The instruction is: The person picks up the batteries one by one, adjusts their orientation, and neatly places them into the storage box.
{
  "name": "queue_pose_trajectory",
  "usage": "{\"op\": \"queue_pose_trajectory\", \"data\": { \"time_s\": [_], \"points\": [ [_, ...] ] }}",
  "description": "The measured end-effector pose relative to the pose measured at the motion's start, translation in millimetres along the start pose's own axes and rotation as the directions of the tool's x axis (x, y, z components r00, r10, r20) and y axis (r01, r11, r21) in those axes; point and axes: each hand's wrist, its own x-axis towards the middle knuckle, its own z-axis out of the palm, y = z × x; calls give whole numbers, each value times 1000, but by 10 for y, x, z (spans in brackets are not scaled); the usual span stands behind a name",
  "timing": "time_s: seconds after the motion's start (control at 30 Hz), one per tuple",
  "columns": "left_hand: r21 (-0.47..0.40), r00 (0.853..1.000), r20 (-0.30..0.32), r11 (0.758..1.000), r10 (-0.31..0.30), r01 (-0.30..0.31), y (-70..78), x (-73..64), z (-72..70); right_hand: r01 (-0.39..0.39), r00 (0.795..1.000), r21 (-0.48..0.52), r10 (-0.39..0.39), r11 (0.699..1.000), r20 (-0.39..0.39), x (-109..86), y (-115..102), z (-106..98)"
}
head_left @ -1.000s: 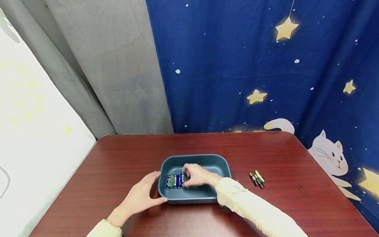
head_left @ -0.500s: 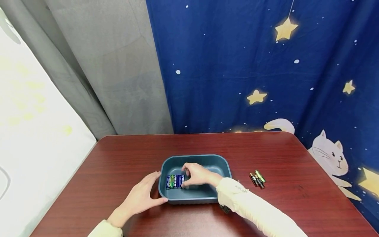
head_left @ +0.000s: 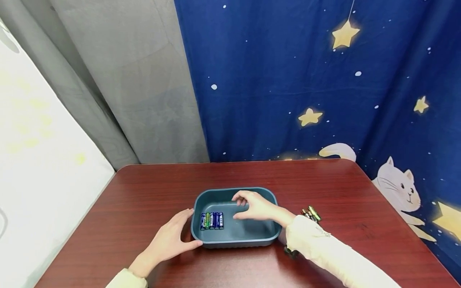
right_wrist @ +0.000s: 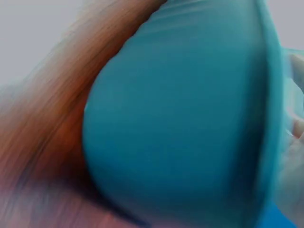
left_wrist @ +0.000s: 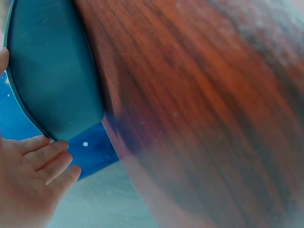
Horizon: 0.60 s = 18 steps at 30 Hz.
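Note:
A row of several blue and green batteries (head_left: 212, 221) lies side by side at the left end of a dark teal bin (head_left: 248, 243). My left hand (head_left: 169, 236) touches the bin's left end, thumb at the near corner and fingertips along the side. In the left wrist view, the fairly straight fingers of that hand (left_wrist: 40, 166) meet the bin's rim (left_wrist: 28, 116). Over the middle of the bin is my right hand (head_left: 257, 207), thumb and fingers apart and holding nothing. The right wrist view is blurred and mostly filled by the bin's outer wall (right_wrist: 166, 123).
Several loose batteries (head_left: 311, 213) lie on the reddish-brown table (head_left: 162, 184) right of the bin, partly hidden by my right sleeve (head_left: 324, 244). Behind the table's far edge hang a grey curtain (head_left: 158, 112) and a blue star-patterned curtain (head_left: 259, 100).
My right hand has let go of the rightmost battery in the row and moved right and up, away from it. The left hand stays at the bin's end.

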Motion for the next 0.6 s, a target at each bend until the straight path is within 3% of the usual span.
{"op": "queue_pose_trajectory", "data": {
  "time_s": [0.23, 0.4, 0.6],
  "points": [
    [-4, 1000, 5, 1000, 7, -7, 4, -9, -13, -7, 994, 20, 9, 1000, -112, -345, 123, -368],
    [-8, 1000, -4, 1000, 2, -2, -9, -7, -11, -39, 986, 81, 51, 996, -157, -622, 271, -625],
    [3, 1000, -6, 1000, 14, -14, -28, -9, 9, -91, 980, 54, 99, 994, -173, -1007, 553, -852]
  ]
}}
